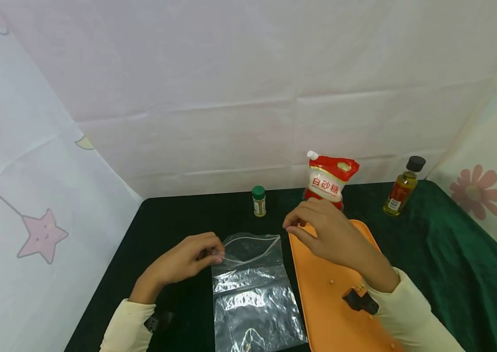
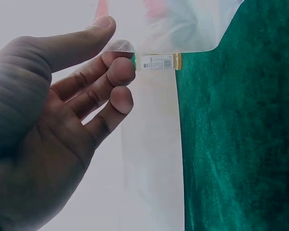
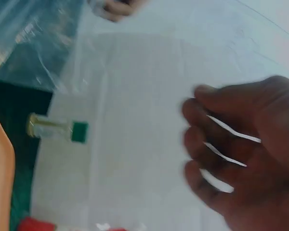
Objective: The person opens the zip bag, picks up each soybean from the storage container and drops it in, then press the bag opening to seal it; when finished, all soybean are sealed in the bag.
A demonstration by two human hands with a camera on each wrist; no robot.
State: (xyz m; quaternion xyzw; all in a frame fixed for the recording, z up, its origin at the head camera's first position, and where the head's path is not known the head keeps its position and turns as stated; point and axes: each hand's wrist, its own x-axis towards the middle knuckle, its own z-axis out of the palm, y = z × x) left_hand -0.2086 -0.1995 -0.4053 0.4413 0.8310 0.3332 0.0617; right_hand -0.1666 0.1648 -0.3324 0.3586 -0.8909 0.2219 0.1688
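Observation:
A clear zip bag (image 1: 253, 313) hangs beside the orange tray, its mouth slightly parted at the top. My left hand (image 1: 184, 259) pinches the bag's upper left edge between thumb and index finger; in the left wrist view the clear plastic (image 2: 192, 29) runs from those fingertips. Over the tray's far end is my right hand (image 1: 327, 232), fingers loosely bent and thumb close to the index fingertip. Nothing shows between them in the right wrist view, where this hand (image 3: 245, 139) stands apart from the bag (image 3: 38, 43).
Small yellowish pieces (image 1: 331, 281) lie scattered on the orange tray (image 1: 319, 313). Behind stand a green-capped jar (image 1: 259, 201), a red-and-white sugar pouch (image 1: 327, 183) and an oil bottle (image 1: 402, 188) with a black cap. Dark green cloth (image 1: 178, 220) covers the table.

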